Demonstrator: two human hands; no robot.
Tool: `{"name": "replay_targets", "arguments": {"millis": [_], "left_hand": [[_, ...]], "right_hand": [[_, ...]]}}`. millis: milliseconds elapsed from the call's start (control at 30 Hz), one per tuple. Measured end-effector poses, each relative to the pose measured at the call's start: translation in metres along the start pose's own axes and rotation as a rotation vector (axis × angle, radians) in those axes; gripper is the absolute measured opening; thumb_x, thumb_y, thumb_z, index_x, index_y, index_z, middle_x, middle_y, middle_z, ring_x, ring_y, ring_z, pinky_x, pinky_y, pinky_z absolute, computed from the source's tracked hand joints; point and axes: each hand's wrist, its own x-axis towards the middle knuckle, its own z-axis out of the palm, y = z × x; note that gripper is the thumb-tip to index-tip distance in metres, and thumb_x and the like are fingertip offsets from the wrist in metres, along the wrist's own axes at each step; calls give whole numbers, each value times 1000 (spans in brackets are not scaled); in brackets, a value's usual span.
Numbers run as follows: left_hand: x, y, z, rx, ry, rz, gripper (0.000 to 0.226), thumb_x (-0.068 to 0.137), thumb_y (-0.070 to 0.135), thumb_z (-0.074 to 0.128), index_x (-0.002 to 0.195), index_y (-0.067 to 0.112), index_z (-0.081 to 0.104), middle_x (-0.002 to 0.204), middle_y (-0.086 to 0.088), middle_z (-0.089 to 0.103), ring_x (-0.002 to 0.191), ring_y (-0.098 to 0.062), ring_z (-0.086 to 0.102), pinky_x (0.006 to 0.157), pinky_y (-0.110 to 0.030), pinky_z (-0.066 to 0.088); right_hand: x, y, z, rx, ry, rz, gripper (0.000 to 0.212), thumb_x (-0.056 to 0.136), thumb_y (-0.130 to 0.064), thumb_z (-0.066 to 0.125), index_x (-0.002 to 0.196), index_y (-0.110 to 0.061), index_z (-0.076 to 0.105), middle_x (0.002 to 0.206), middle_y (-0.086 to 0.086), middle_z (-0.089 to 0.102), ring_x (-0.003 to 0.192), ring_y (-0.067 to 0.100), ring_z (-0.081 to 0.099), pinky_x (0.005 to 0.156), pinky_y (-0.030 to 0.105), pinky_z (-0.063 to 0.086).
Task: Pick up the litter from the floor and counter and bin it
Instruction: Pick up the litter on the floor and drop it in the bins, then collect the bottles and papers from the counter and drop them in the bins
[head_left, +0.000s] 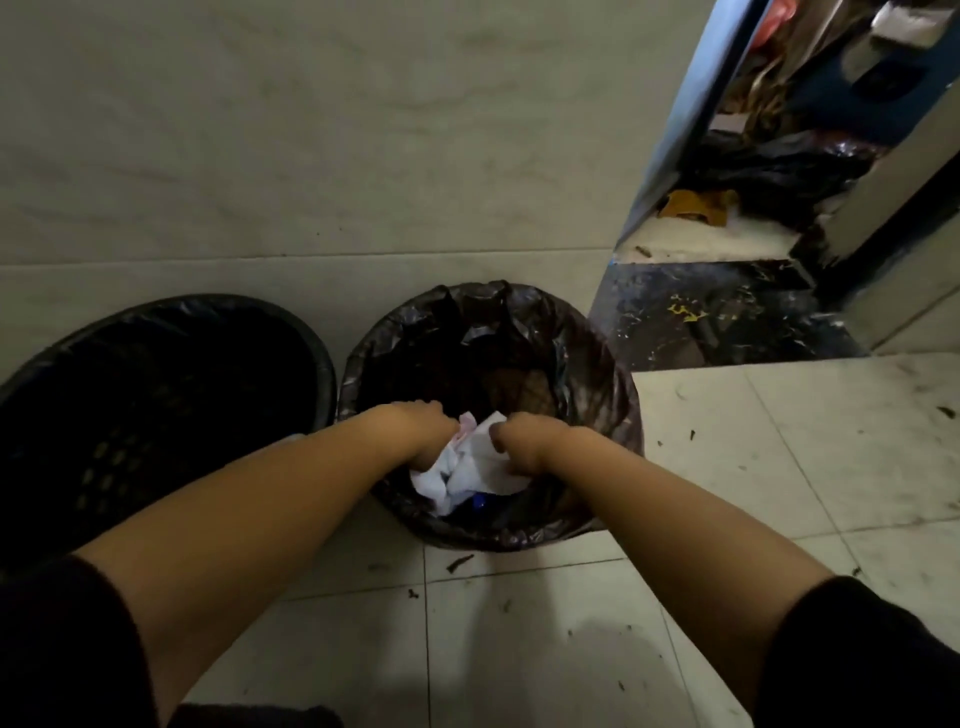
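Note:
A round bin (597, 374) lined with a dark plastic bag stands on the tiled floor against the wall. Both my hands reach down into its mouth. My left hand (423, 434) and my right hand (524, 441) are each closed on a bunch of crumpled white paper litter (475, 470), held between them just inside the near rim. A small blue scrap (478, 501) shows below the paper. The deeper part of the bin is dark.
A larger black basket-style bin (156, 389) stands touching the lined bin's left side. Small dark specks of debris (460, 562) lie on the white floor tiles. At the right, a doorway with a dark marble threshold (717, 317) opens onto a cluttered room.

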Motion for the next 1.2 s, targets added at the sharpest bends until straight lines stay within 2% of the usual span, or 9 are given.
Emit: {"name": "replay_targets", "arguments": {"millis": [33, 167, 433, 533, 767, 967, 1200], "left_hand": [[-4, -4, -1, -41, 6, 4, 68, 87, 29, 61, 144, 18, 25, 139, -17, 37, 125, -36, 43, 102, -43, 41], [-43, -18, -25, -116, 38, 18, 52, 92, 17, 50, 140, 14, 32, 136, -18, 41, 122, -36, 45, 96, -43, 44], [-188, -36, -150, -282, 130, 58, 50, 94, 27, 48, 139, 13, 32, 128, -18, 47, 114, -35, 51, 85, -43, 47], [-250, -42, -196, -345, 171, 92, 49, 93, 28, 49, 137, 12, 35, 125, -19, 50, 109, -35, 53, 83, -43, 49], [-388, -55, -283, -334, 176, 177, 41, 94, 28, 44, 133, 15, 41, 125, -16, 53, 111, -35, 55, 85, -41, 47], [-448, -40, -338, -126, 172, 354, 37, 92, 26, 47, 126, 13, 46, 124, -17, 55, 112, -36, 55, 92, -46, 49], [-502, 58, -342, 67, 213, 571, 36, 95, 34, 41, 120, 11, 51, 123, -16, 59, 109, -33, 57, 89, -42, 48]], "right_hand": [[-6, 2, -7, 41, 26, -8, 56, 94, -21, 54, 142, -1, 33, 144, 21, 42, 130, 35, 45, 106, 38, 39], [-52, 15, -57, 154, 76, -8, 39, 93, -17, 51, 131, -7, 45, 132, 20, 48, 118, 38, 51, 95, 40, 44], [-185, 9, -184, 278, 11, 83, 58, 91, -23, 54, 143, -14, 30, 135, 21, 44, 121, 42, 49, 100, 46, 44], [-239, -7, -229, 332, 0, 146, 57, 90, -26, 55, 142, -14, 32, 138, 20, 44, 123, 41, 49, 103, 48, 44], [-364, -72, -321, 508, 34, 264, 43, 95, -26, 47, 134, -8, 42, 133, 21, 50, 119, 38, 51, 98, 44, 44], [-456, -109, -341, 668, 120, 429, 38, 96, -25, 42, 129, -7, 47, 131, 21, 52, 118, 37, 52, 96, 40, 45], [-586, -135, -287, 839, 211, 718, 44, 99, -36, 36, 132, -9, 48, 135, 18, 52, 121, 34, 52, 100, 44, 44]]}}
